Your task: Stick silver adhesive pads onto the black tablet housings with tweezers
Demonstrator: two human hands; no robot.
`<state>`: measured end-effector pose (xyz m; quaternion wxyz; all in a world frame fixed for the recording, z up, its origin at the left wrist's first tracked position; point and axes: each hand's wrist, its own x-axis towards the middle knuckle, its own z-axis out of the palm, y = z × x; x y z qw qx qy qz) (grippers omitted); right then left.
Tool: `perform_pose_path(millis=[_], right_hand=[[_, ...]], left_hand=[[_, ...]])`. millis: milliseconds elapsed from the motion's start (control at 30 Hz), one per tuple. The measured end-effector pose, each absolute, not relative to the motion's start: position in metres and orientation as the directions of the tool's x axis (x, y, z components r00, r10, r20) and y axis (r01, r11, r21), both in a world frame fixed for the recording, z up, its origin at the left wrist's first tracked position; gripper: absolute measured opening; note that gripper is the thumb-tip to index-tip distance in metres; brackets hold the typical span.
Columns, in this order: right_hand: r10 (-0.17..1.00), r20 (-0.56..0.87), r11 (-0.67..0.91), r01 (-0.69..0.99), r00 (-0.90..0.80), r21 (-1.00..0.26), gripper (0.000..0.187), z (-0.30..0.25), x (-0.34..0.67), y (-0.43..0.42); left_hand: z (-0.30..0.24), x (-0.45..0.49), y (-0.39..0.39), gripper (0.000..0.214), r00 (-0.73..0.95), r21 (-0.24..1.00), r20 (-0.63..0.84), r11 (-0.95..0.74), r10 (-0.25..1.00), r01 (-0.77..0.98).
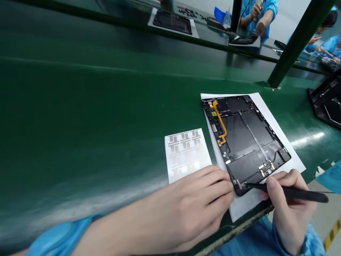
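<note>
A tablet housing (239,138) with its inside exposed lies on a white sheet of paper (279,138); an orange flex cable (220,121) runs down its left side. My right hand (290,202) grips black tweezers (298,193), whose tips are at the housing's near corner beside a small pale strip (239,184). My left hand (199,202) is closed, its fingertips curled against or beside the housing's near left edge; whatever they pinch is hidden. Partly under that hand lies a white sheet of grey T-shaped stickers (188,153).
The green workbench (93,106) ends at a worn near edge. A slanted green post (290,46) rises behind the housing, and a black stand (327,96) is at the right. Across a raised ledge are another tablet housing (173,22) and co-workers in blue sleeves.
</note>
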<state>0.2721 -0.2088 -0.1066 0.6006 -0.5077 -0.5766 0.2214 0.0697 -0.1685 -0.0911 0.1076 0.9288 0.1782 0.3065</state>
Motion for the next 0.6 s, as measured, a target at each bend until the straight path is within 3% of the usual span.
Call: perform_pose_path(millis=[167, 600], right_hand=[[0.845, 0.504, 0.393, 0.43, 0.18, -0.813, 0.026, -0.1067, 0.2749, -0.2106], [0.89, 0.438, 0.353, 0.417, 0.126, -0.838, 0.025, -0.1063, 0.2745, -0.2143]], left_hand=[[-0.0938, 0.0674, -0.1679, 0.032, 0.721, 0.377, 0.547, -0.894, 0.425, 0.24], [-0.0905, 0.0712, -0.1674, 0.034, 0.709, 0.42, 0.538, -0.875, 0.455, 0.243]])
